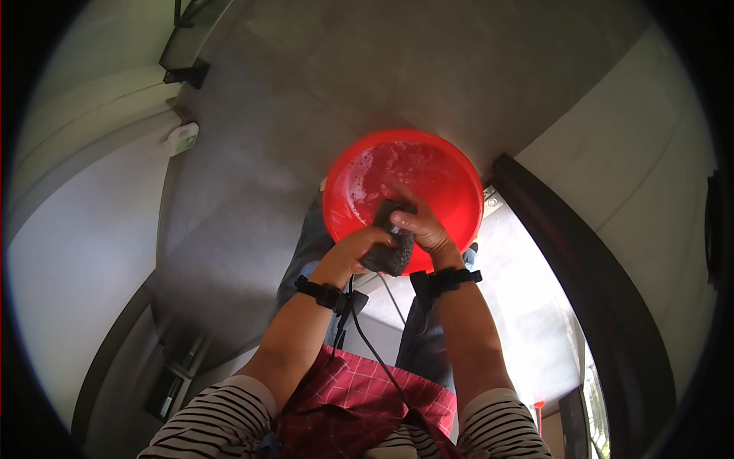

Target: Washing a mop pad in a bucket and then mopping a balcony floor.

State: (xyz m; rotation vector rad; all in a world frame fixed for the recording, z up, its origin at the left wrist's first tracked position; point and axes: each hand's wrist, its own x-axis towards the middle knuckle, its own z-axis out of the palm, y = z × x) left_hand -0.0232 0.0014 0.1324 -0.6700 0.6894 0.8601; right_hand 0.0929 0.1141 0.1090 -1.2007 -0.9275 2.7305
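Note:
A round red plastic basin (443, 172) with soapy water sits on the grey floor below me. Both my hands hold a dark wet cloth (391, 256) over the basin's near rim. My left hand (358, 249) grips the cloth's lower end from the left. My right hand (419, 226) closes over its upper part from the right. A black band sits on each wrist, and a black cable runs down from the left one. My striped sleeves and a red checked apron (359, 398) fill the bottom of the view.
Grey concrete floor (252, 176) spreads around the basin. A dark door frame (581, 260) curves down the right side, with a pale wall beyond it. A white wall and a small white fitting (182, 138) lie to the left.

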